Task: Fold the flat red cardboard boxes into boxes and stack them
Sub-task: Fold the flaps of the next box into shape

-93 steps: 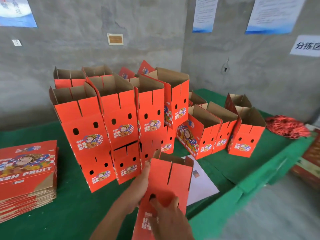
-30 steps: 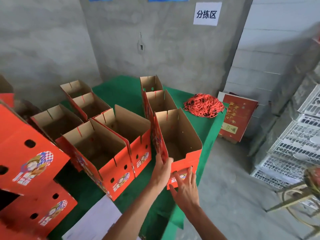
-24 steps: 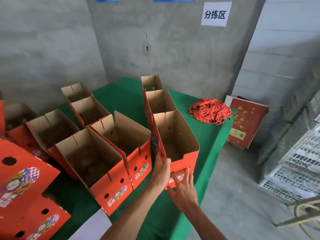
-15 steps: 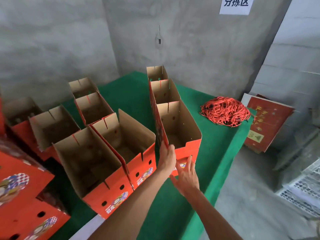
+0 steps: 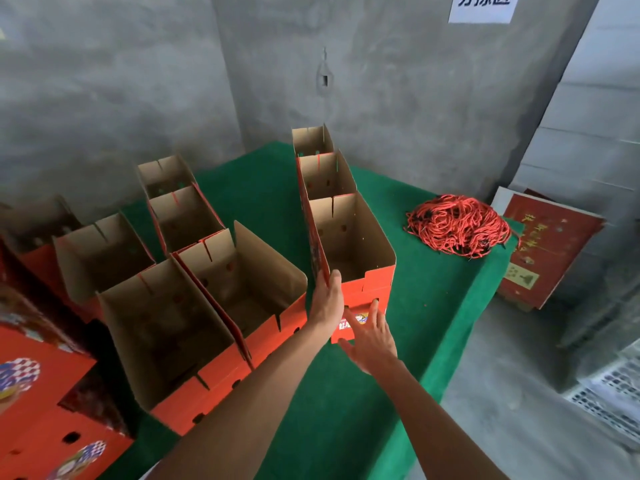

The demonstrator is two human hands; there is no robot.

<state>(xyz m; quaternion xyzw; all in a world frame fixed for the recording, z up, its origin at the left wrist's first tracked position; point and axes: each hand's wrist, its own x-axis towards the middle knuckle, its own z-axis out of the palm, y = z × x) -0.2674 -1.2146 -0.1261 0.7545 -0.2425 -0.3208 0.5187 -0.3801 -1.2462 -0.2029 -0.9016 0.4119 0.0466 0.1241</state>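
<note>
Head view: open hands (image 5: 327, 303) against red box (image 5: 377, 284)

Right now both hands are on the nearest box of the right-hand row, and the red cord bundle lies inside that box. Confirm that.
Not quite. The head view shows the left hand and right hand on the nearest box, but the red cord bundle lies on the green table to the box's right, not inside it.
</note>
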